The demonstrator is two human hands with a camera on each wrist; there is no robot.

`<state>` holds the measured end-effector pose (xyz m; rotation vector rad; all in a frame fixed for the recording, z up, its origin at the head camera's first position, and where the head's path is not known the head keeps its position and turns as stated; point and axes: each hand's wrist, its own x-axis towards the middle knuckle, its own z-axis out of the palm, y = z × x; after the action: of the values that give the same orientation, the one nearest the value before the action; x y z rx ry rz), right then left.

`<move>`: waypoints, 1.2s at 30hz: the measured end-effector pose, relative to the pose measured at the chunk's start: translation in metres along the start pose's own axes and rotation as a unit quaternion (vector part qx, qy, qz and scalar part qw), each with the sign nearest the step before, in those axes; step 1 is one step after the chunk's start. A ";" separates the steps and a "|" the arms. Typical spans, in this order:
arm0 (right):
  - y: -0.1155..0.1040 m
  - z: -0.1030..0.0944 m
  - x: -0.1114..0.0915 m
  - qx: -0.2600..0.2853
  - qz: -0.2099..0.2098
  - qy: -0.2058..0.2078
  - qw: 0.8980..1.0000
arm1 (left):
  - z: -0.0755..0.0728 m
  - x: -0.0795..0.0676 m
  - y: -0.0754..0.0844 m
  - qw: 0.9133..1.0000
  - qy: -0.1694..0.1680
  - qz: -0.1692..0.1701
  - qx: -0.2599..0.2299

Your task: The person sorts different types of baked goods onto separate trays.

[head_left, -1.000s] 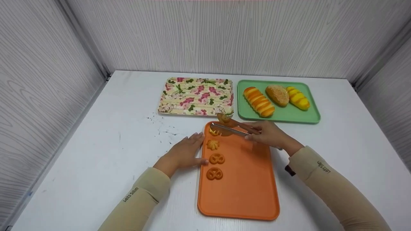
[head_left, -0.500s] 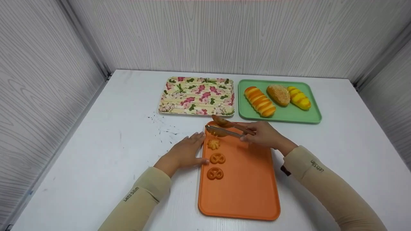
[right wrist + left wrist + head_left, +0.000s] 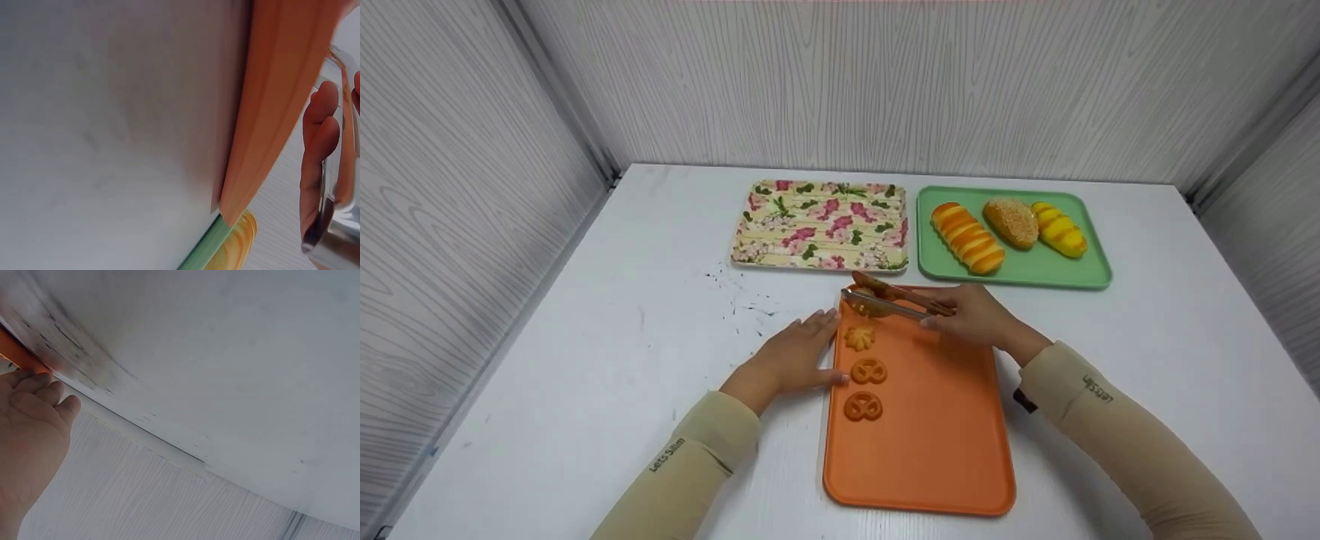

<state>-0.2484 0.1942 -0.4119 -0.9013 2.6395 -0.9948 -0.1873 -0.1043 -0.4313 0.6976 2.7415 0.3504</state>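
Note:
My right hand (image 3: 976,316) grips metal tongs (image 3: 896,306) over the far left corner of the orange tray (image 3: 937,450). Under their tips is a small cookie, mostly covered by the tongs. Along the tray's left side lie a flower-shaped cookie (image 3: 859,337) and two pretzel cookies, one nearer (image 3: 863,406) and one farther (image 3: 869,371). My left hand (image 3: 787,358) lies with straight fingers against the tray's left edge, its thumb on the rim. In the right wrist view the tongs' shiny rounded end (image 3: 340,225) shows beside my fingers (image 3: 319,135).
Behind the orange tray stands a floral tray (image 3: 821,225). To its right a green tray (image 3: 1035,271) bears a striped orange loaf (image 3: 967,238), a seeded bun (image 3: 1011,223) and a yellow loaf (image 3: 1059,229). Wood-grain panels (image 3: 840,90) enclose the white table (image 3: 607,360).
My right hand has moved slightly left with the tongs, bringing their tips over the far corner cookie. The tips have drawn somewhat closer together. My left hand has stayed in place.

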 end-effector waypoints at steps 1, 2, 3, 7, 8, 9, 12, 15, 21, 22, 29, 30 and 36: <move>0.000 0.000 0.000 0.002 0.001 0.000 1.000 | 0.000 0.000 0.000 1.000 0.000 0.001 -0.001; 0.000 0.000 0.000 0.004 0.003 -0.001 1.000 | 0.000 0.000 0.000 1.000 0.001 0.001 -0.001; 0.000 0.000 0.000 0.007 0.006 -0.001 1.000 | 0.000 0.000 0.000 1.000 0.001 0.002 -0.001; 0.000 -0.001 -0.001 0.006 0.018 -0.001 1.000 | 0.000 0.001 0.000 1.000 0.000 0.001 -0.001; -0.001 -0.001 -0.001 0.004 0.021 -0.001 1.000 | 0.000 0.001 0.000 1.000 0.000 0.000 0.000; -0.001 -0.002 -0.001 0.004 0.023 -0.002 1.000 | 0.000 0.001 0.000 1.000 0.000 0.000 0.001; -0.003 -0.002 -0.001 0.005 0.031 -0.002 0.999 | 0.000 0.002 0.000 1.000 0.003 0.002 0.006; -0.003 -0.002 -0.001 0.011 0.038 -0.003 0.999 | 0.001 0.002 0.000 1.000 0.003 0.004 0.009; -0.002 -0.002 -0.001 0.004 0.032 -0.006 0.999 | 0.002 0.001 -0.001 1.000 0.001 0.000 0.007; -0.002 -0.002 -0.001 0.006 0.033 -0.005 0.999 | 0.001 0.001 -0.001 1.000 0.002 0.001 0.006; -0.004 -0.007 -0.002 0.046 0.054 0.006 0.997 | 0.002 0.001 -0.001 1.000 0.002 0.000 0.008; -0.005 -0.008 -0.001 0.053 0.058 0.009 0.997 | 0.002 0.001 -0.001 1.000 0.003 0.000 0.008; -0.003 -0.016 0.005 0.079 0.076 0.031 0.993 | 0.003 0.001 -0.001 1.000 0.009 0.001 0.009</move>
<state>-0.2568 0.1980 -0.3973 -0.6354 2.5885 -1.1907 -0.1877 -0.1037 -0.4344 0.7062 2.7639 0.3350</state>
